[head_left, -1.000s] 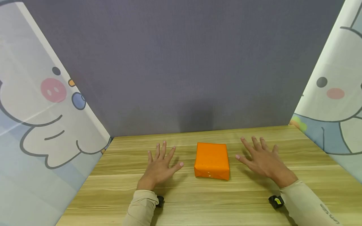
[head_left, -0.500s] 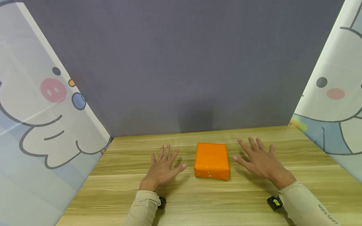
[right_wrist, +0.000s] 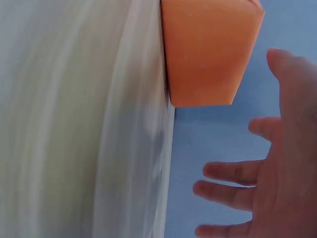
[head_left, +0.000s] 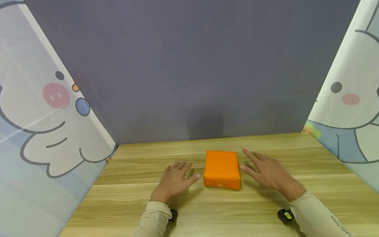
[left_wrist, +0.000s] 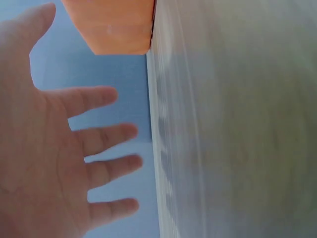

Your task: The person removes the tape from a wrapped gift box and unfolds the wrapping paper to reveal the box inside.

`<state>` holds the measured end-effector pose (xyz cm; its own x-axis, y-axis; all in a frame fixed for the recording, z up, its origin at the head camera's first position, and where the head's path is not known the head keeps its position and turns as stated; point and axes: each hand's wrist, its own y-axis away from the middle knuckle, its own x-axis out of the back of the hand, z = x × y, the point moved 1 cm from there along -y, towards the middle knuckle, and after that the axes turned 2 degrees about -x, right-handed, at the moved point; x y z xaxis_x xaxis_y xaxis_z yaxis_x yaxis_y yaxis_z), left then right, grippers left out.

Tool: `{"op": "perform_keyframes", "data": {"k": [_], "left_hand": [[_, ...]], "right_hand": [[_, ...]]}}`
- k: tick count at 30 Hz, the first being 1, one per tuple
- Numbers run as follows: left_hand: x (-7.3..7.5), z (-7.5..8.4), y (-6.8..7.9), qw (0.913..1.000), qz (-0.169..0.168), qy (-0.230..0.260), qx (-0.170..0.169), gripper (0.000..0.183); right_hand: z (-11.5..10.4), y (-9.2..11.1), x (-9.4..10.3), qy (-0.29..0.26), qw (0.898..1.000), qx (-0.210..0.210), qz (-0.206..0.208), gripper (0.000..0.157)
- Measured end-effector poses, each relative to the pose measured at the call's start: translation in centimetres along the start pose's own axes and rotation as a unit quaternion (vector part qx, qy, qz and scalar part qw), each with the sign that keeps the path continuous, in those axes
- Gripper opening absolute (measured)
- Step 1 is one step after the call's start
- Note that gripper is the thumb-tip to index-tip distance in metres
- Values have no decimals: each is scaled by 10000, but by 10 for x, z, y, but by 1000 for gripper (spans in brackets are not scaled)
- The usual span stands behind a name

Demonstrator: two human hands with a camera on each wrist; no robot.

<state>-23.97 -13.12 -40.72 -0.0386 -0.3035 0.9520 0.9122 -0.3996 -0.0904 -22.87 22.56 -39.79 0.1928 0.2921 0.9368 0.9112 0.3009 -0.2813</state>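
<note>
An orange wrapped box [head_left: 222, 168] rests on the wooden table, between the two hands. Left of it is my left hand [head_left: 174, 181], held over the tabletop with its thumb pointing at the box's side and a small gap between. In the left wrist view the left hand's fingers [left_wrist: 106, 139] are spread and hold nothing. My right hand [head_left: 269, 172] hovers on the box's right, thumb tip close to the side; I cannot tell from the head view whether it touches. The right wrist view shows the right hand [right_wrist: 277, 183] apart from the box [right_wrist: 213, 54], its fingers extended.
The wood-grain table [head_left: 225, 214] ends at a grey upright panel [head_left: 189, 72] behind the box. Cartoon-printed sheets [head_left: 44, 125] flank it on both sides. A small black device is strapped at each wrist, with beige sleeves on both arms.
Both hands have moved inward, closer to the box. The left hand has also come slightly toward the person, and its fingers now point lower. The box has stayed in place.
</note>
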Motion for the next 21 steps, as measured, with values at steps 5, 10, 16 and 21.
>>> {"op": "perform_keyframes", "data": {"k": [5,10,16,21], "left_hand": [[-3,7,-3,9991,81,248,-344,80],[-4,14,-4,9973,229,453,-531,74],[-6,21,-4,9947,195,868,-509,72],[-9,27,-4,9936,7,1049,-421,77]], "right_hand": [[-7,-1,3,-486,9988,89,28,71],[-15,-3,3,-935,9955,35,-167,73],[-26,-5,0,-1443,9880,-167,-533,76],[-33,-4,-4,-1620,9833,-279,-776,79]]}}
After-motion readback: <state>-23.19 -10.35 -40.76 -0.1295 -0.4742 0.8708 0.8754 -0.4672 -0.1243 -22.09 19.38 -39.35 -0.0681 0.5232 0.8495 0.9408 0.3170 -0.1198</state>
